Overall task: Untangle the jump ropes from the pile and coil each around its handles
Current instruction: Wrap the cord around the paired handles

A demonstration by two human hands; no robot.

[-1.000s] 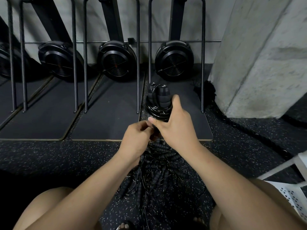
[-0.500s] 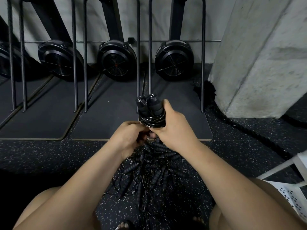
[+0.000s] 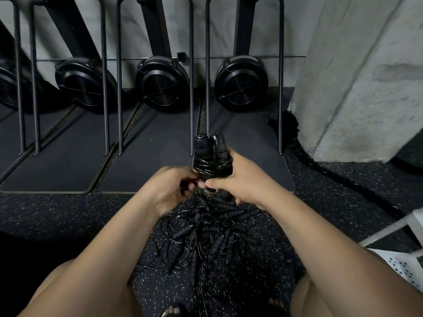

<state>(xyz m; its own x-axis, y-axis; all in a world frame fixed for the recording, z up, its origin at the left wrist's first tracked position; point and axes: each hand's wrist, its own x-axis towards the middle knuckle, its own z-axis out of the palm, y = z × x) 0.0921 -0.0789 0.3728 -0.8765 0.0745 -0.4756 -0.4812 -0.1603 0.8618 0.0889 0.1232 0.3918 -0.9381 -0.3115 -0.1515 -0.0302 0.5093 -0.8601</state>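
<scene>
my right hand (image 3: 246,181) grips the coiled handles (image 3: 209,154) — left hand (image 3: 170,188), at nine o'clock, pinches the cable's tail; i'd tuck it snug under a wrap.

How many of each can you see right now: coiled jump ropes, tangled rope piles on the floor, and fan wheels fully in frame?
Coiled jump rope: 1
Tangled rope pile: 1
Fan wheels: 3
Total: 5
</scene>
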